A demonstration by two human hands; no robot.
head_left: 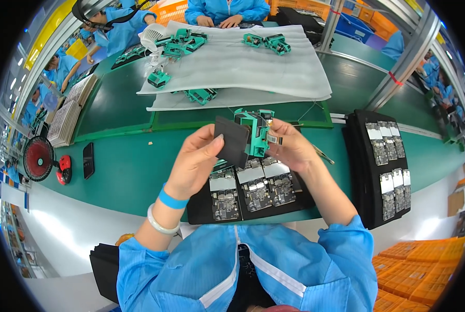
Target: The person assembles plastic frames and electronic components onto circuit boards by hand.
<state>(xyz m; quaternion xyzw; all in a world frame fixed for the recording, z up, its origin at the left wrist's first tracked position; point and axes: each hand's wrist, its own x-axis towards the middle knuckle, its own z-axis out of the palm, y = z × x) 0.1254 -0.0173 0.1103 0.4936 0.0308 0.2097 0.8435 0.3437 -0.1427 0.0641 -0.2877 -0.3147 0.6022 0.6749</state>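
My left hand (pixel 197 156) grips a flat, dark rectangular panel (pixel 230 141) between thumb and fingers, above the bench. Right beside it, my right hand (pixel 294 146) is closed on a green plastic frame (pixel 257 136) with small metal and ribbon-like parts along its right side. Panel and frame overlap in view; whether they are joined I cannot tell. Beneath both hands lies a black foam tray (pixel 197 209) carrying several circuit boards (pixel 257 193) with pale upper parts. Something green, partly hidden, shows under my left hand near the tray's upper edge.
Several green frames (pixel 183 44) and a small white fan (pixel 153 37) sit on a white foam sheet (pixel 232 62). Left are a phone (pixel 88 160) and a red-black fan (pixel 39 158); right, stacked black trays (pixel 358 166) with boards. A co-worker's hands (pixel 219 22) show opposite.
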